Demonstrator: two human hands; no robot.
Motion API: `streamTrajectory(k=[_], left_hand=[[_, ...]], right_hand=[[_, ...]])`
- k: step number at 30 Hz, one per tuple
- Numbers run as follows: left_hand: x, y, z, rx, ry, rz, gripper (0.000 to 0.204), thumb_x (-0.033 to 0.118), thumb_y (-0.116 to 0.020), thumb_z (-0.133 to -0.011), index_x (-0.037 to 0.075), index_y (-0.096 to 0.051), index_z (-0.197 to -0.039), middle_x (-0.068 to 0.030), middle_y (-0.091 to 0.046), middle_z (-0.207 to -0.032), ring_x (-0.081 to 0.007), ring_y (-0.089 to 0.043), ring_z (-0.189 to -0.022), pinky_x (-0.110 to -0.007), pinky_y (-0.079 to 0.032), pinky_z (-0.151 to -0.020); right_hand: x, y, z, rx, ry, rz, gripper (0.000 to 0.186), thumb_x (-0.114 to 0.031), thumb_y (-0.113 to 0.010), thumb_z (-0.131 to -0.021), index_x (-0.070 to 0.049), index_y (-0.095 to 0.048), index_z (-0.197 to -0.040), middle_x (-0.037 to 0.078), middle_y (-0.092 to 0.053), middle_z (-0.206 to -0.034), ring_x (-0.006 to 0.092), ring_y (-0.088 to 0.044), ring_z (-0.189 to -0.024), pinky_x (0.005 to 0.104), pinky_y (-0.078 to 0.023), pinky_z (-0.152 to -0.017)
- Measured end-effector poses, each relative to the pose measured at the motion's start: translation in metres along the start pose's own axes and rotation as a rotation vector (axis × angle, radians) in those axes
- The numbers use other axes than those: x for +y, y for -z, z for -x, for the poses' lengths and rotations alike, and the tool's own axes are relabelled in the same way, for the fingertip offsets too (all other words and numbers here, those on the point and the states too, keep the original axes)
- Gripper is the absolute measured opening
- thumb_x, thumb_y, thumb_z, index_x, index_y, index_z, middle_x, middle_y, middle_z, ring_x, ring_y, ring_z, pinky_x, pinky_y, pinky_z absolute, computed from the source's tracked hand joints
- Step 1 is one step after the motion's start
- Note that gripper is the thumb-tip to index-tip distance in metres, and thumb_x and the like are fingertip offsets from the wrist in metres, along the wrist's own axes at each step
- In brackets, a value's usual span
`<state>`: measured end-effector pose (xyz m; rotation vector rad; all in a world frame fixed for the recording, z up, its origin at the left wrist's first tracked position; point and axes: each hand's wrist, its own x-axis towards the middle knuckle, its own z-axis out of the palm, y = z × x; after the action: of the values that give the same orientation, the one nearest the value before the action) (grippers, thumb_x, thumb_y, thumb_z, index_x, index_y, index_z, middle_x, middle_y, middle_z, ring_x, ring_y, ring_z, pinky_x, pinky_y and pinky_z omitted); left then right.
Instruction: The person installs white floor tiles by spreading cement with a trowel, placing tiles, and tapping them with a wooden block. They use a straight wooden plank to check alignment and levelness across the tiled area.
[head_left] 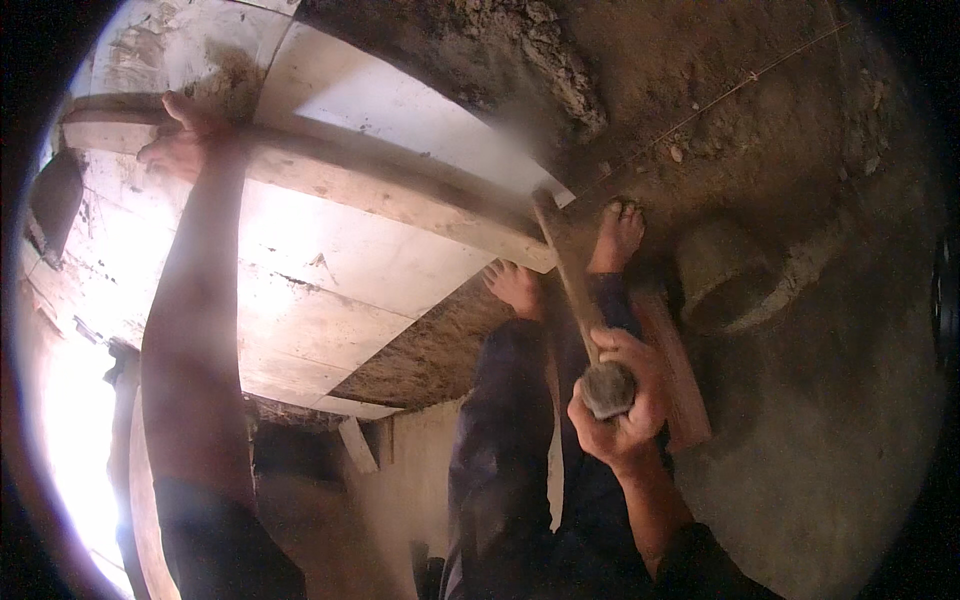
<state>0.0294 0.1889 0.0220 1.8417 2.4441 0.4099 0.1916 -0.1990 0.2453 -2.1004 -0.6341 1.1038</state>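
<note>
A long wooden straightedge (390, 195) lies across pale floor tiles (330, 235). Near its far-left end, my left hand (190, 140) grips it, with the thumb on one side and the fingers over the other. My right hand (625, 400) is closed around a mallet (607, 389), close to its round, dark grey head. The wooden handle (568, 265) slants away from that hand, and its tip is by the straightedge's right end and the tile corner. Whether the tip touches either one I cannot tell.
My bare feet (620, 235) stand beside the tile edge. Rough soil or mortar (540, 60) borders the tiles, with a thin string (750, 75) stretched above it. At the right sit a round bucket-like container (725, 270) and a wooden board (675, 370). Bright light enters at lower left.
</note>
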Motion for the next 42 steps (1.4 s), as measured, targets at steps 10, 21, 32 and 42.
streamTrajectory(k=[10, 21, 32, 42], left_hand=[[0.005, 0.007, 0.005, -0.063, 0.031, 0.043, 0.132, 0.09, -0.038, -0.079, -0.013, -0.002, -0.152, -0.0374, -0.023, -0.154, -0.0424, -0.032, -0.144, -0.046, -0.029, -0.12], [-0.018, -0.01, -0.018, -0.036, -0.071, -0.006, 0.126, 0.088, -0.032, -0.083, -0.014, -0.005, -0.152, -0.0359, -0.025, -0.154, -0.0436, -0.027, -0.146, -0.045, -0.034, -0.116], [-0.031, -0.024, -0.026, -0.021, -0.057, 0.039, 0.118, 0.081, -0.033, -0.089, -0.016, -0.006, -0.151, -0.0336, -0.025, -0.156, -0.0434, -0.023, -0.148, -0.046, -0.036, -0.114], [-0.024, -0.016, -0.022, -0.006, -0.018, 0.026, 0.11, 0.074, -0.038, -0.092, -0.012, -0.01, -0.153, -0.0333, -0.026, -0.156, -0.0422, -0.025, -0.147, -0.046, -0.027, -0.119]], right_hand=[[0.019, 0.002, 0.016, 0.02, -0.023, -0.048, 0.047, -0.006, -0.077, -0.068, -0.002, -0.058, -0.11, 0.018, -0.065, -0.117, 0.0344, -0.065, -0.108, 0.0422, -0.052, -0.096], [0.011, -0.006, 0.022, -0.068, 0.038, 0.043, 0.042, -0.01, -0.073, -0.078, -0.002, -0.054, -0.115, 0.018, -0.061, -0.12, 0.0341, -0.061, -0.109, 0.0444, -0.048, -0.098], [-0.001, -0.011, 0.012, -0.099, 0.095, 0.07, 0.038, -0.006, -0.067, -0.083, 0.0, -0.05, -0.116, 0.02, -0.059, -0.121, 0.0312, -0.06, -0.109, 0.0439, -0.05, -0.095], [-0.022, -0.035, -0.004, -0.13, 0.139, 0.115, 0.039, -0.007, -0.069, -0.082, 0.001, -0.051, -0.116, 0.02, -0.062, -0.119, 0.0316, -0.061, -0.107, 0.0453, -0.05, -0.096]])
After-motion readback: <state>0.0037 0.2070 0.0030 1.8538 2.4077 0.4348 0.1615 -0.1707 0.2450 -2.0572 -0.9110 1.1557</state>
